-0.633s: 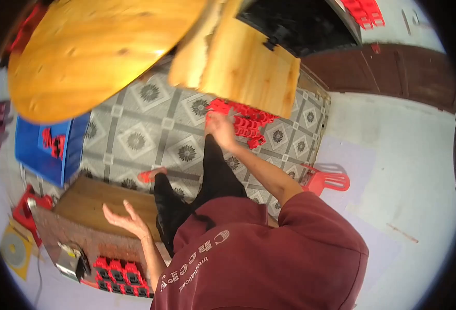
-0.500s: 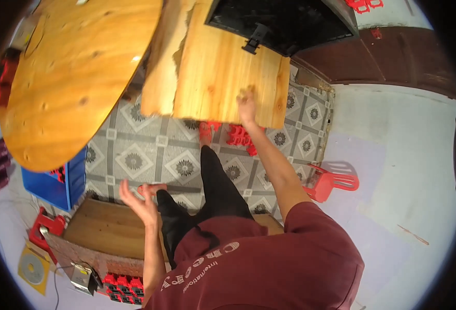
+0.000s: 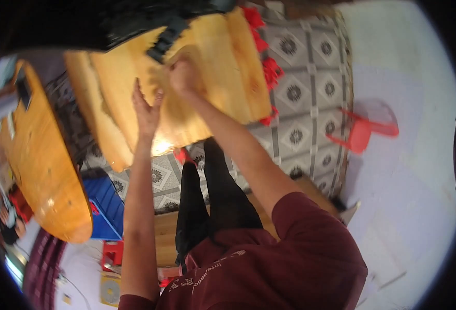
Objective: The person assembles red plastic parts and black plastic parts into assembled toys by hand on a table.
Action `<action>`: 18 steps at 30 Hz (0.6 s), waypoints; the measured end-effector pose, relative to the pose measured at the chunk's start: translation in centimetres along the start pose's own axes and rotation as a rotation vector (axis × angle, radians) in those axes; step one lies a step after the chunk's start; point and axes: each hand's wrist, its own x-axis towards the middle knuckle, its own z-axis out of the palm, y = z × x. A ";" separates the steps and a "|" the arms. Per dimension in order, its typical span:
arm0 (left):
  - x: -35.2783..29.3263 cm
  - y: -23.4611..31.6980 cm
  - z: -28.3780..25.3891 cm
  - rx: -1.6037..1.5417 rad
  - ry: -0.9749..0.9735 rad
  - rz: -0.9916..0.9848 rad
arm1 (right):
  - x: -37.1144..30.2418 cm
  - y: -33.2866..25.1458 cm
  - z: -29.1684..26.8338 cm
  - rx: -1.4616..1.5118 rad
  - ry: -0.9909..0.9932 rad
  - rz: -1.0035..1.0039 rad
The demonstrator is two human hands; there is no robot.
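Note:
A light wooden board (image 3: 223, 67), flat on top of a workbench, fills the upper middle of the view. My right hand (image 3: 182, 76) rests on it with fingers curled, pressing down near a black clamp-like part (image 3: 165, 39). My left hand (image 3: 145, 109) lies flat beside it on the same board, fingers spread and pointing up. Whether either hand grips anything small is blurred. Several red plastic pieces (image 3: 268, 70) lie on the tiled floor behind the board's right edge.
A round wooden tabletop (image 3: 37, 160) stands at left. Below it sit a blue crate (image 3: 104, 206) and a brown wooden box (image 3: 165, 235). A red plastic stool (image 3: 365, 129) stands on the pale floor at right. Patterned grey tiles (image 3: 305, 93) lie under the bench.
The view has swung sharply. My right hand rose from the red pieces on the floor to the board; my left hand came up from near the box and now lies on the board too.

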 end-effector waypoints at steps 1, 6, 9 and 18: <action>-0.1 -1.2 1.5 0.008 -0.070 0.029 | -2.5 1.5 -0.2 0.134 0.011 0.031; -1.7 -2.4 4.2 0.247 -0.299 -0.044 | -15.4 4.7 -11.3 0.743 0.205 0.057; -5.7 2.5 4.2 -0.008 -0.038 -0.107 | -20.6 13.0 -16.7 0.528 0.258 0.224; -29.3 9.2 16.9 -0.192 -0.850 -0.045 | -20.7 46.1 -18.8 0.079 -0.072 0.473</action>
